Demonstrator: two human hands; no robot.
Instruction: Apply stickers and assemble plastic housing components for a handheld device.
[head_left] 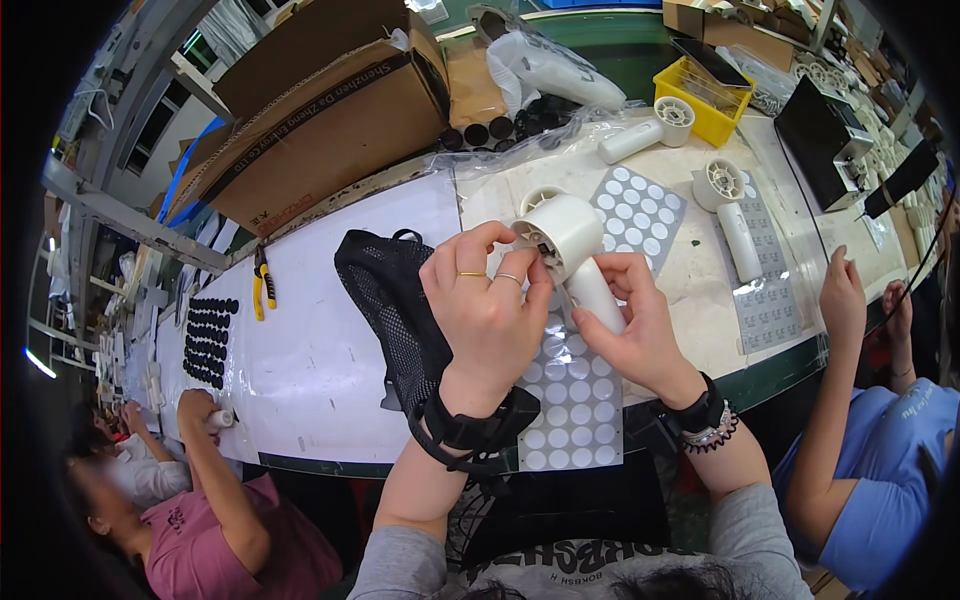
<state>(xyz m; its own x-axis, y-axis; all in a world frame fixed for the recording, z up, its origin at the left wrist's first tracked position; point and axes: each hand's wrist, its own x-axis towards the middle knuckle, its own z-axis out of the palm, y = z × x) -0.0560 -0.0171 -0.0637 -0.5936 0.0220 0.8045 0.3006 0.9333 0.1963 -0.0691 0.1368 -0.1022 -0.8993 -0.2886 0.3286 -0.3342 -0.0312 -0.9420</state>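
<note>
In front of me I hold a white handheld fan [572, 232], its round head tilted and its open end facing left. My right hand [645, 325] is closed around the handle. My left hand [487, 310] has thumb and fingers pinched together at the open end of the head; what they hold inside is hidden. Below lies a sheet of round white stickers [570, 415], and a second sticker sheet [640, 212] lies behind the fan. Another white round part [542, 198] shows behind the fan head. A black mesh bag [385, 300] lies beside my left hand.
Two more white fans, one at the back [640, 140] and one at right [735, 215], lie on the table. Yellow-handled pliers [263, 285] and rows of black discs [208, 340] are at left. A cardboard box [330, 130] and yellow bin [705, 105] stand behind. Co-workers sit on both sides.
</note>
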